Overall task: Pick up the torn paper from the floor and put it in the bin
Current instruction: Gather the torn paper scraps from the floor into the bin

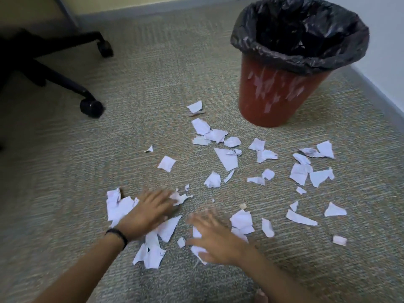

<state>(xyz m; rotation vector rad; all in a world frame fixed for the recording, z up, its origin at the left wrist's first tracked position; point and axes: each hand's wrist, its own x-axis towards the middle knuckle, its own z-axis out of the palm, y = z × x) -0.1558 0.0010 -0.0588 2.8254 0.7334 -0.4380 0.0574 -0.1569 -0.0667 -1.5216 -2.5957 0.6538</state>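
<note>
**Both hands spreading flat over the near scraps**

Left hand [148, 212] is lying palm down, fingers straight and only slightly apart, pressing onto the torn paper [227, 158] at the near-left edge of the scatter. Its fingertips are touching a small crumpled scrap, and larger pieces are showing from under the palm and wrist. It is gripping nothing. A black wristband [117, 235] is sitting on that wrist.

Right hand [215, 237] is sitting just right of it, fingers spread wide and blurred, so I cannot tell whether it is hovering or pressing down. Scraps are lying under its palm and just beside its fingertips. It is wide open and holding nothing. The two hands are lying close together but apart.

The paper is lying as many white, ragged-edged pieces, some flat, some creased or curled. They are spreading over the grey-beige carpet [131, 110] from the hands toward the far side and off to the right. The farthest pieces are lying near the foot of the bin, not touching it.

The bin [282, 95] is standing upright at far right, red and tapered, with a black liner [301, 36] folding over its rim. Its inside is too dark to read. A black chair base [54, 73] with castors is standing at far left.
</note>
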